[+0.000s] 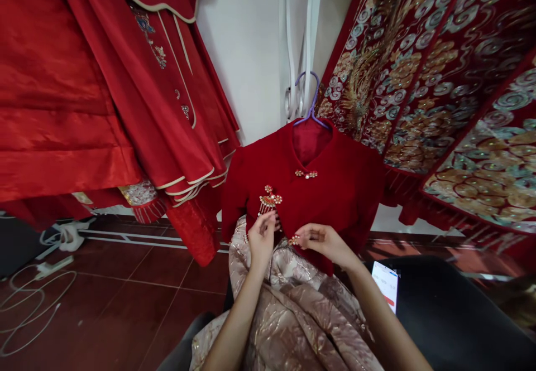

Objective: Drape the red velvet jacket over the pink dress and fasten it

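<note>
Reaching forward, the left hand [262, 238] rises just below the brooch [270, 199] on the jacket [335, 206], which hangs from a hanger [313, 102] straight ahead. Its fingers curl close together; whether they grip anything, I cannot tell. The right hand [323, 241] angles inward, thumb and fingers pinched on a clasp [294, 240] at the jacket's front.

My feed is fairly dim and soft: the far wall [240, 53] looks grey, the phone [384, 286] glows at right, small glints dot the embroidered panels [439, 70], and wide-angle stretch distorts both side edges.
</note>
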Available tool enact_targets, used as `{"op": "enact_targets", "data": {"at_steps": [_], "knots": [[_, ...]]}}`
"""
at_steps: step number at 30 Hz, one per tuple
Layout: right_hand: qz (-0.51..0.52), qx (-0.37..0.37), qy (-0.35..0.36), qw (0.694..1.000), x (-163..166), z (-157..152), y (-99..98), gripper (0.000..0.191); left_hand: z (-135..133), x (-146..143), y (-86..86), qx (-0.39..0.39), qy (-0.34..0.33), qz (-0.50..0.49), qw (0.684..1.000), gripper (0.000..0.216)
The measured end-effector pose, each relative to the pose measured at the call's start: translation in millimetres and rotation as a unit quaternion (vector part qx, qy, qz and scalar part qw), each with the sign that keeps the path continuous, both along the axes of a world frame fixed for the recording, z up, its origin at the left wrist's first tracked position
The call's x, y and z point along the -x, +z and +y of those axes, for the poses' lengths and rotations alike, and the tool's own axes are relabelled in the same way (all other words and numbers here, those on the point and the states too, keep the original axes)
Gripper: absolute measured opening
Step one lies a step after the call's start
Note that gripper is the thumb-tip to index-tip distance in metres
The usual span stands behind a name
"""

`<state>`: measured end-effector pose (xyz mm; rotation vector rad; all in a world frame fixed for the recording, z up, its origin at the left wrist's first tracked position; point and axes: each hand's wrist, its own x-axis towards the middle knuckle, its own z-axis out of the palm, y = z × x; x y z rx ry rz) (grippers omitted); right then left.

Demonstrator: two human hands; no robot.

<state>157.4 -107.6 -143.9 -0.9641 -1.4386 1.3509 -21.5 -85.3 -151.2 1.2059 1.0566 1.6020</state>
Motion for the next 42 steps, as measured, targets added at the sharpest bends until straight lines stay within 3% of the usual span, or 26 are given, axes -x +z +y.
{"op": "enact_targets", "data": {"at_steps": [2,5,12,27,30,32,34,36,38,42], "knots": [[0.014,0.029,0.056,0.998,-12.1,-6.5,14.4,0.022,8.4,-2.5,14.8,0.013,-0.008,-0.064,0.998,0.033],[0.04,0.052,0.066,0.996,-22.0,-13.5,28.9,0.022,20.5,-6.3,30.0,0.025,-0.025,-0.136,0.99,0.034],[0.068,0.065,0.05,0.994,-18.0,-14.5,29.1,0.021,25.4,-7.3,36.7,0.035,-0.065,-0.192,0.979,0.033],[0.065,0.053,0.04,0.996,-12.8,-15.3,24.7,0.021,27.1,-10.7,47.6,0.063,-0.03,-0.161,0.984,0.035],[0.054,0.054,0.053,0.996,-14.9,-15.7,24.5,0.022,25.8,-11.9,52.7,0.085,-0.057,-0.108,0.989,0.037],[0.049,0.065,0.075,0.994,-17.8,-15.9,23.7,0.023,26.3,-14.0,61.2,0.049,-0.081,-0.051,0.994,0.036],[0.043,0.076,0.096,0.992,-21.6,-16.2,22.7,0.023,28.7,-17.1,74.4,-0.039,-0.094,0.017,0.995,0.031],[0.039,0.081,0.115,0.989,-25.6,-16.5,22.0,0.022,33.0,-20.8,90.1,-0.136,-0.1,0.112,0.979,0.026],[0.032,0.079,0.131,0.988,-29.8,-17.0,21.9,0.02,38.3,-25.0,105.2,-0.218,-0.095,0.249,0.939,0.025],[-0.002,0.077,0.156,0.985,-38.3,-18.7,22.8,0.023,48.2,-33.1,126.0,-0.332,-0.021,0.507,0.795,0.028]]}}
